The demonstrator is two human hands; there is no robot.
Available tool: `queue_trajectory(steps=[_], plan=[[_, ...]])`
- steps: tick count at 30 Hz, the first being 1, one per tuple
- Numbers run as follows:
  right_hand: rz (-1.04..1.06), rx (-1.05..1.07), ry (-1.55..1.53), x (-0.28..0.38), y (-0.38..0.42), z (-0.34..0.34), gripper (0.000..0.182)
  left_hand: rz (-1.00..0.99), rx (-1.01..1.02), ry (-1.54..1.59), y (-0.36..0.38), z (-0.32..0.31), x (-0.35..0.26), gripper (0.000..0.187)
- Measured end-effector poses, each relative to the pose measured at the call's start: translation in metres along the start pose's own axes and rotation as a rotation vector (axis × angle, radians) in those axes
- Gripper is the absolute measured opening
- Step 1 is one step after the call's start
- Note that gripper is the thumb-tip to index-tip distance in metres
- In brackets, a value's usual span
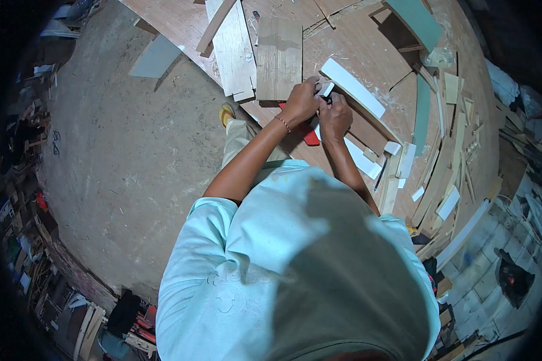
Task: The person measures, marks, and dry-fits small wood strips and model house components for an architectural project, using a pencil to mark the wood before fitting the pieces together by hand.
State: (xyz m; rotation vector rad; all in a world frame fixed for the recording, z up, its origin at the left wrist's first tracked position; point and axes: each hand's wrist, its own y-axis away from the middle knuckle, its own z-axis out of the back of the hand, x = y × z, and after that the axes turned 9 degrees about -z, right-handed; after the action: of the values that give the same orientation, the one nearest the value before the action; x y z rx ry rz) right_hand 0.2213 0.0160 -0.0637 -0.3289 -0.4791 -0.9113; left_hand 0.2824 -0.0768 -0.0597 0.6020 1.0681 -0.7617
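My left hand point(302, 101), with a beaded bracelet at its wrist, is closed on a small white block point(326, 89) above the wooden work table. Close beside it, my right hand point(336, 117) has its fingers curled in around something small and dark, mostly hidden by the fingers; its kind does not show. Just beyond the hands lies a white-faced board strip point(354, 88). A red object point(309, 136) partly shows beneath my forearms. Right of my right forearm are another white strip point(364, 157) and a thin dark pencil-like stick point(380, 173).
A wide plank point(279, 60) and pale boards point(232, 48) lie on the table's far left. Green-faced pieces point(417, 24) sit at the far right. Offcuts point(448, 201) and thin wooden strips line the right edge. Concrete floor point(120, 150) stretches to the left.
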Motion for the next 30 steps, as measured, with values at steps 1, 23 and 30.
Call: queue_trajectory(steps=[1, 23, 30], plan=[[0.000, 0.000, 0.000, 0.000, 0.000, 0.000, 0.024, 0.000, 0.000, 0.000, 0.000, 0.000, 0.000, 0.039], [-0.006, -0.013, 0.034, 0.005, 0.000, 0.005, 0.025, 0.031, 0.037, 0.043, -0.002, 0.003, 0.000, 0.040], [-0.038, -0.083, -0.163, 0.003, 0.008, 0.025, 0.017, -0.006, -0.020, 0.093, -0.001, 0.008, -0.010, 0.038]])
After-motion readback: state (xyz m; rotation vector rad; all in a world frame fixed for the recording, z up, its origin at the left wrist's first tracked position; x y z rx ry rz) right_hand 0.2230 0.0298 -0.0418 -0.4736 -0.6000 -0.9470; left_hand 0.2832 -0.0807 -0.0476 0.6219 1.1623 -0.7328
